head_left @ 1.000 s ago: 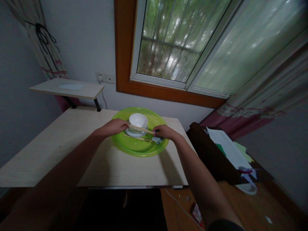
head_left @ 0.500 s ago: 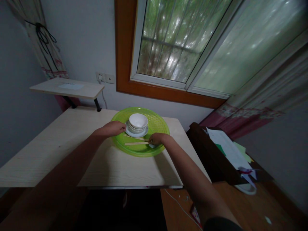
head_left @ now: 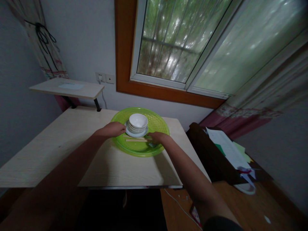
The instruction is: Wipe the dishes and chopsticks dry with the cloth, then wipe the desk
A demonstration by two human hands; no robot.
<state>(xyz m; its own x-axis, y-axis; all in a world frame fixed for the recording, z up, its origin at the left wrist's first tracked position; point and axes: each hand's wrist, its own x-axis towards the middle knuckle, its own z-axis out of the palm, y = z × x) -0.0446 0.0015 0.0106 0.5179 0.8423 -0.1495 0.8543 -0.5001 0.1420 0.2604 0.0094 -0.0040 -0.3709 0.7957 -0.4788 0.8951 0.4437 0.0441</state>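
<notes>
A round green basket [head_left: 138, 152] rests on the table, and in it a white plate [head_left: 133, 135] carries a stack of white bowls [head_left: 139, 121]. My left hand [head_left: 115, 129] is closed at the plate's left rim, its thumb and fingers pinched there. In front of the plate, wooden chopsticks [head_left: 137, 140] lie nearly level, almost side by side. My right hand [head_left: 157, 138] is closed on their right ends. Below that hand a small whitish object [head_left: 152, 145] shows in part; I cannot tell what it is.
The pale wooden table [head_left: 60, 154] carries a raised shelf [head_left: 89, 91] at the back left, with paper on it. A window [head_left: 173, 48] is behind. To the right, papers [head_left: 228, 147] lie on dark furniture [head_left: 207, 154].
My right hand has shifted slightly up toward the plate. The nearer chopstick has moved with it and now lies closer to the other. My left hand has stayed at the plate's rim.
</notes>
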